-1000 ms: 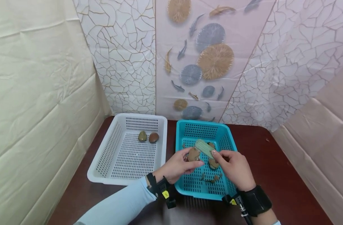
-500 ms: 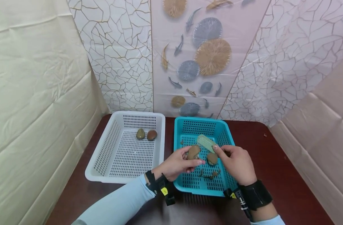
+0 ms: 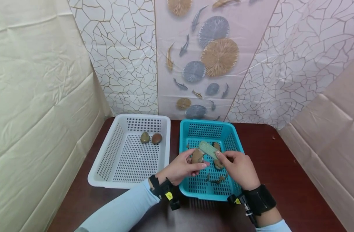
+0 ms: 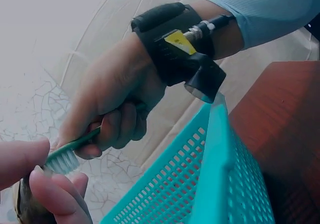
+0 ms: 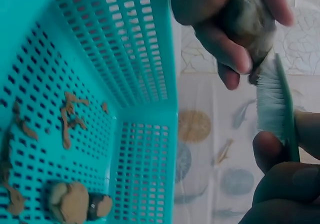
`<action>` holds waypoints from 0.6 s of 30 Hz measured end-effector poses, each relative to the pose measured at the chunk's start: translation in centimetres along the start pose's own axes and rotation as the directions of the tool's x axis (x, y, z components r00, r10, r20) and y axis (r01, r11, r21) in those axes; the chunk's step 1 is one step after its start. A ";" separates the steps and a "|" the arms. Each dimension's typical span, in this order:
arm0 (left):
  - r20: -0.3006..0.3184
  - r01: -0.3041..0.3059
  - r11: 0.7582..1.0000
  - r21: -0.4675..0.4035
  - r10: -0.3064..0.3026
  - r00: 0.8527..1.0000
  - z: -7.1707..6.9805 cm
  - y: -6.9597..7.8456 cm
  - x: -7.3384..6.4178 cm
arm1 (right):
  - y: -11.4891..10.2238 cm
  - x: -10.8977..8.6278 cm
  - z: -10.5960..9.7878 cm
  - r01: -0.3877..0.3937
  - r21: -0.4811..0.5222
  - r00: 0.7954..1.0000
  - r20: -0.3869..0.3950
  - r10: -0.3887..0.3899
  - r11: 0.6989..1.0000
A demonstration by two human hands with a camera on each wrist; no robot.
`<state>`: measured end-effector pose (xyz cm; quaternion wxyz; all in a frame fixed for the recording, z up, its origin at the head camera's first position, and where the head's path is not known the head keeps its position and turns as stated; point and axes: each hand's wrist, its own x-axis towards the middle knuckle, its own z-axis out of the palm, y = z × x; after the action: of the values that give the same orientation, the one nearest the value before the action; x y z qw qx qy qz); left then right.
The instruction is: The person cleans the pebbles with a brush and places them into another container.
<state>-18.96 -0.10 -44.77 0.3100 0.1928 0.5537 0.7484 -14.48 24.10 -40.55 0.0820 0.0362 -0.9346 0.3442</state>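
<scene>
My left hand (image 3: 181, 167) holds a rounded, mud-smeared stone (image 3: 197, 156) over the turquoise basket (image 3: 206, 122), fingers and thumb round its sides. In the right wrist view the stone (image 5: 245, 22) shows a glossy grey surface with brown patches. My right hand (image 3: 240, 169) grips a green scrubbing brush (image 3: 208, 149) by its handle. White bristles (image 5: 271, 102) point towards the stone, and their tip end meets its lower edge. Beneath, in the basket, lie a mud-caked stone (image 5: 74, 204) and a smaller dark one (image 5: 102, 206), partly behind the brush and right hand in the head view.
Crumbs of brown mud (image 3: 216, 181) lie on the turquoise basket's floor. Left of it stands a white basket (image 3: 104, 186) holding a greenish stone (image 3: 145, 137) and a reddish-brown stone (image 3: 156, 139). Both baskets stand on a dark red table (image 3: 284, 180), with fabric walls around.
The brush has shifted left, its bristled end now over the held stone's upper right. The stone has turned in my left hand, showing a glossier side. The head view has tilted slightly.
</scene>
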 end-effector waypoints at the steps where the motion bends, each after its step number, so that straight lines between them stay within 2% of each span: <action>1: 0.004 0.007 1.000 -0.007 -0.007 1.000 0.0 0.0 0.0 | 0.1 0.0 -0.1 -0.003 -0.022 1.000 -0.010 0.003 1.000; 5: 0.010 0.026 0.999 -0.024 -0.026 1.000 0.0 0.0 0.0 | -0.1 0.1 -0.3 -0.004 -0.060 0.999 -0.054 0.001 0.998; 8: 0.006 0.034 0.998 -0.049 -0.034 0.999 0.0 0.1 0.0 | -0.5 0.0 -0.1 0.013 -0.009 0.999 -0.048 -0.013 1.000; 11: -0.004 0.037 0.997 -0.071 -0.038 0.999 0.1 0.2 0.0 | -0.8 0.0 0.4 0.040 0.072 0.999 -0.008 -0.039 0.997; 13: -0.011 0.033 0.997 -0.077 -0.034 0.999 0.1 0.2 0.0 | -0.6 0.0 0.6 0.039 0.084 0.999 0.008 -0.040 0.996; 18: -0.015 0.021 0.998 -0.053 -0.022 1.000 0.1 0.2 -0.1 | 0.6 0.1 0.1 0.004 -0.048 0.998 -0.061 -0.007 0.999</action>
<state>-18.88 -0.19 -44.53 0.3186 0.1725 0.5380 0.7611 -14.61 24.49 -40.94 0.1121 0.0262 -0.9395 0.3225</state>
